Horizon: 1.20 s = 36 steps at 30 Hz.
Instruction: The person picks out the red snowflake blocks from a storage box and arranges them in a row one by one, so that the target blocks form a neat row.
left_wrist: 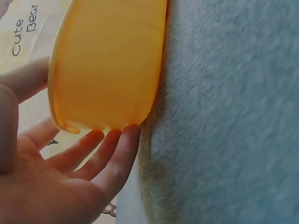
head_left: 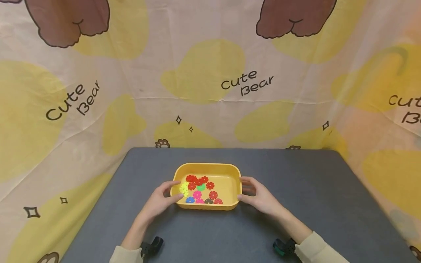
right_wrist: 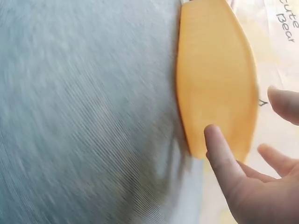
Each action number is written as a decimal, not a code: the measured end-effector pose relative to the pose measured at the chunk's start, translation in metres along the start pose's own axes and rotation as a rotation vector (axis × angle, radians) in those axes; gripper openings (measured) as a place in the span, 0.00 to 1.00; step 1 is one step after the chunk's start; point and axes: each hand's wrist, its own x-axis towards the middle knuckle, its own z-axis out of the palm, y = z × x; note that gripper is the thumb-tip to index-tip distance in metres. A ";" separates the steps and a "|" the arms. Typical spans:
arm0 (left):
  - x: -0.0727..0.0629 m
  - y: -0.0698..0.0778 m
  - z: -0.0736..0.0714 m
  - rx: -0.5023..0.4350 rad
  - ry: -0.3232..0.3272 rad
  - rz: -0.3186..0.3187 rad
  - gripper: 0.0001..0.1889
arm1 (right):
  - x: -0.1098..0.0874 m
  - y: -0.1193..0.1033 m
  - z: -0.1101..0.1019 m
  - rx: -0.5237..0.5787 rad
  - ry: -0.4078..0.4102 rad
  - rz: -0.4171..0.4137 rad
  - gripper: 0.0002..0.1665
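This looks like a small, makeshift recording booth; whether it stands in a home or elsewhere cannot be told. Beyond the left hand and right hand, a cream cloth printed with yellow patches, brown cartoon figures and "Cute Bear" lettering hangs as a backdrop and wraps round outside both hands. Beneath them spreads a plain grey tabletop, and dark wrist cameras sit just behind each hand.

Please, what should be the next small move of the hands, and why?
Probably close the right hand gently on the yellow tray: in the right wrist view its thumb stands apart from the rim, while the left hand touches the opposite end.
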 end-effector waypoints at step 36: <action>0.035 -0.010 -0.009 -0.024 -0.081 0.065 0.32 | 0.027 -0.063 -0.005 -0.221 0.026 -0.205 0.16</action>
